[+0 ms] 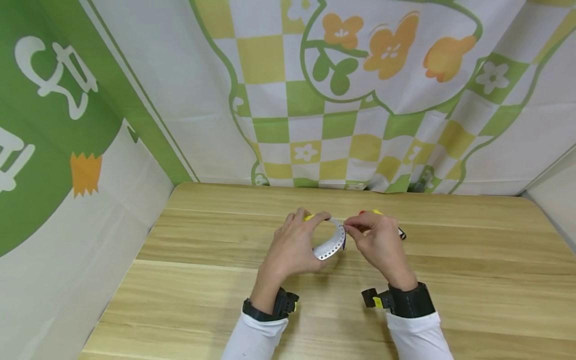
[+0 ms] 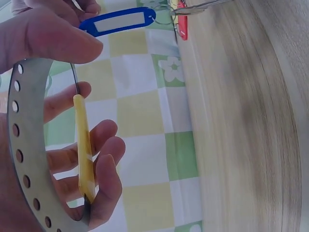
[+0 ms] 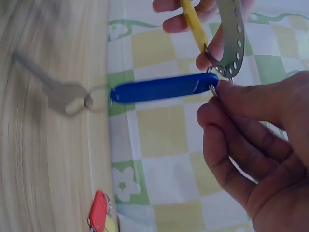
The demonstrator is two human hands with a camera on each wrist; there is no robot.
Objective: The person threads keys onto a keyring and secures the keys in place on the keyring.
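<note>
Blue tag [image 3: 164,89] right up at the band [image 1: 333,245]

So the holey metal band is held up over the table [image 1: 189,300] by the left hand [image 1: 292,245], thumb and fingers curled round it. A small loop [image 3: 214,91] at one end of the blue tag is pinched by the right hand [image 1: 380,242], right by the band's holes; whether it's threaded through can't be told. A key [image 3: 65,99], pretty blurry, is hung off the other end. A red tag [image 3: 99,210] is seen near the cloth [image 1: 306,125].
</note>
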